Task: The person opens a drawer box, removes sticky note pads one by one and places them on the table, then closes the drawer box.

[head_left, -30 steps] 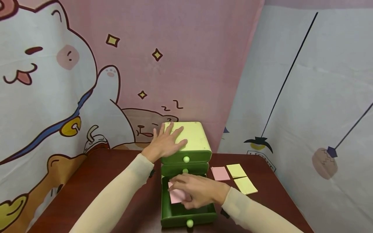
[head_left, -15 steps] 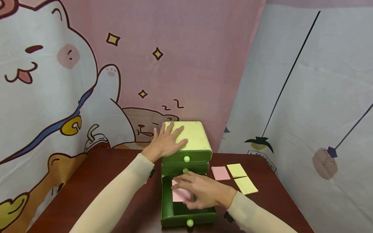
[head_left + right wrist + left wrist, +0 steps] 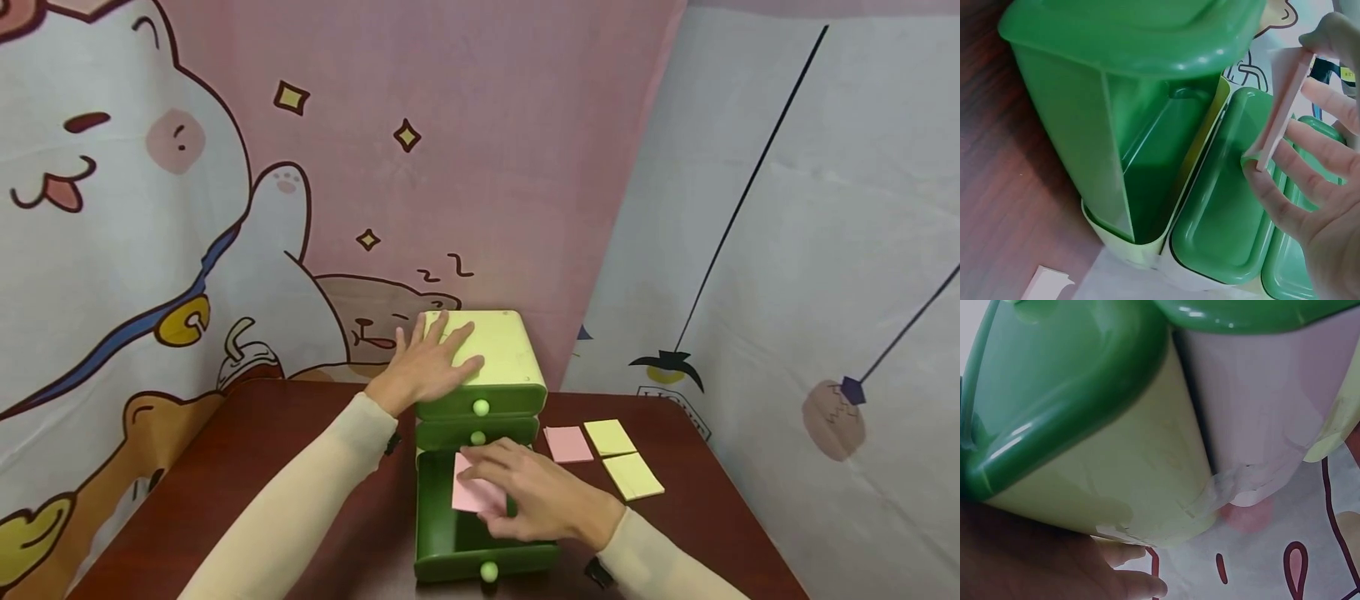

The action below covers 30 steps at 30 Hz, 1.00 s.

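A small drawer cabinet (image 3: 502, 354) with a pale yellow-green top stands on the table, its green bottom drawer (image 3: 437, 521) pulled out. My left hand (image 3: 426, 372) rests on the cabinet's top with fingers spread; in the left wrist view that hand (image 3: 1066, 565) lies along the pale casing. Over the drawer, my right hand (image 3: 551, 492) holds a pink sticky note pad (image 3: 471, 493) between thumb and fingers. From the right wrist, the pad (image 3: 1282, 106) shows edge-on, gripped at its two ends and level with the closed drawer fronts. The drawer's inside (image 3: 1160, 162) holds nothing visible.
To the cabinet's right on the dark red table (image 3: 322, 467) lie another pink sticky note pad (image 3: 567, 445) and two yellow ones, a back pad (image 3: 609, 438) and a front pad (image 3: 633, 477). A cartoon-printed cloth (image 3: 487, 167) hangs close behind.
My right hand has lifted the pink sticky note pad up from the drawer floor and shifted slightly right. The left hand has stayed on the cabinet's top.
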Tool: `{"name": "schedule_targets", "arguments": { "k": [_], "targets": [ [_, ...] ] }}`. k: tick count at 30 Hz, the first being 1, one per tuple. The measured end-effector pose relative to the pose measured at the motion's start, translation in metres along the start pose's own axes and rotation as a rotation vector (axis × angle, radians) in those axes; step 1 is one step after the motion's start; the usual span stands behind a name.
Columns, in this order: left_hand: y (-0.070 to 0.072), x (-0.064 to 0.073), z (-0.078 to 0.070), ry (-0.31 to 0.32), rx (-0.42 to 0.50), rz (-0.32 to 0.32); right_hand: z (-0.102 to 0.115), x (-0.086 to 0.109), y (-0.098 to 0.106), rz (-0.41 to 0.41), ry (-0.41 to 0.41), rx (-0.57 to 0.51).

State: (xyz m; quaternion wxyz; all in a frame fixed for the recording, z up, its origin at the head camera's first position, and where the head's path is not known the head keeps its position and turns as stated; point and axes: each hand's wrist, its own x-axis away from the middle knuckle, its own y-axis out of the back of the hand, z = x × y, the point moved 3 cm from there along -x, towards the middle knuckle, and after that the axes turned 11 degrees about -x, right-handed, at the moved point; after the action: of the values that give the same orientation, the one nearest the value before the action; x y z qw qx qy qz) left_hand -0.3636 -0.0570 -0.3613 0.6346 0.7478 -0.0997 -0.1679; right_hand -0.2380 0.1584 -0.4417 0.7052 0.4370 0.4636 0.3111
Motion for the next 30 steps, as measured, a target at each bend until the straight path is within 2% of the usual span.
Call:
{"name": "schedule_targets", "arguments": {
  "k": [13,30],
  "targets": [
    [0.0,0.001,0.0,0.0,0.018,0.001,0.002,0.017,0.003,-0.136,-0.035,0.025],
    [0.004,0.004,-0.004,0.001,0.02,-0.008,-0.003,0.042,0.012,-0.205,-0.113,0.116]
  ]
}}
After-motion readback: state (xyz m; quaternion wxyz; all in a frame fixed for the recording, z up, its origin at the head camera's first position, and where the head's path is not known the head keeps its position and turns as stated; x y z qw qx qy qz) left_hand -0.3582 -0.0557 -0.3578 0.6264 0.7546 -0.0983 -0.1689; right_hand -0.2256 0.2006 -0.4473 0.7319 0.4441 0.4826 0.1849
